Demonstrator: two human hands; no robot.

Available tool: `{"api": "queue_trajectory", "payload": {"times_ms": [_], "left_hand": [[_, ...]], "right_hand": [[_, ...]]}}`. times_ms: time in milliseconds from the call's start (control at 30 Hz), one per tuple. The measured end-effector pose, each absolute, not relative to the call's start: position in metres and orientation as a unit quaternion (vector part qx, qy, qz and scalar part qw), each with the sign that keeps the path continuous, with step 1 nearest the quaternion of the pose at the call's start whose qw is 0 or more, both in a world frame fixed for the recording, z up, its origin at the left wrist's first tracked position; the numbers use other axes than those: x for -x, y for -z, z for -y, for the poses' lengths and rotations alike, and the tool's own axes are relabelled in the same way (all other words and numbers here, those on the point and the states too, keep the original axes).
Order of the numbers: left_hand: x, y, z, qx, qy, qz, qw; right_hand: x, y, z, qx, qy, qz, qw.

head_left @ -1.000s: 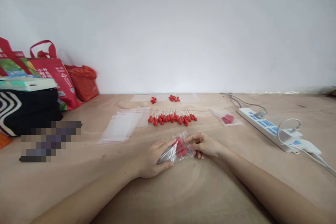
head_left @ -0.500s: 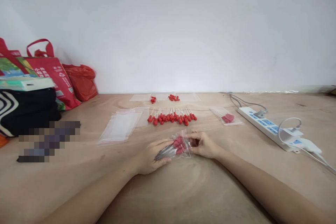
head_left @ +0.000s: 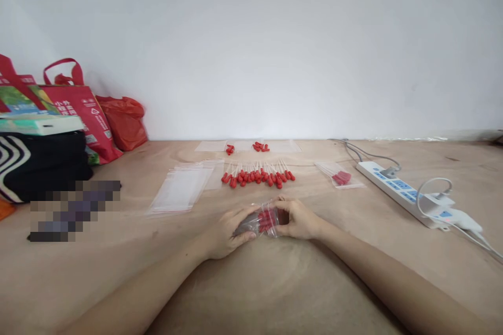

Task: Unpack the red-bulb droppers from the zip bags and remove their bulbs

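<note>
Both of my hands hold a small clear plastic bag [head_left: 262, 221] filled with red-tipped sticks, low over the wooden table [head_left: 275, 282]. My left hand [head_left: 226, 233] grips the bag's left end with fingers wrapped under and over it. My right hand [head_left: 298, 218] pinches its right end. Just beyond lies a row of loose red-tipped sticks [head_left: 257, 175]. A stack of empty clear bags [head_left: 181, 188] rests to the left of them. A filled bag [head_left: 338, 175] lies to the right.
A white power strip [head_left: 404, 192] with cables runs along the right side. Red shopping bags [head_left: 92, 110] and a black-and-white bundle [head_left: 35, 165] stand at the far left. More red pieces [head_left: 247, 147] and flat clear bags lie by the wall.
My hands have drawn closer together and squeezed the bag, which now looks more rolled and compact. It has shifted slightly left and away from me.
</note>
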State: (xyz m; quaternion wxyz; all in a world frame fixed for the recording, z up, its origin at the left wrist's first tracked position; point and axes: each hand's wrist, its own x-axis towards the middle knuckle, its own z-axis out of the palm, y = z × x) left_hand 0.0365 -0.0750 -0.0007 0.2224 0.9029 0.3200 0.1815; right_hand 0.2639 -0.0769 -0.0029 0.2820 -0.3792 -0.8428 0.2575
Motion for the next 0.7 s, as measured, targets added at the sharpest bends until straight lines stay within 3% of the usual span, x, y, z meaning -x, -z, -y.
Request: {"api": "queue_trajectory", "payload": {"times_ms": [300,700], "left_hand": [[-0.035,0.001,0.071,-0.857,-0.190,-0.402,0.261],[-0.035,0.007,0.063,-0.820,-0.250,-0.432,0.280]], "right_hand": [[-0.261,-0.006,0.083,0.413,-0.224,0.856,0.218],[-0.260,-0.008,0.081,0.475,-0.307,0.790,0.238]]}}
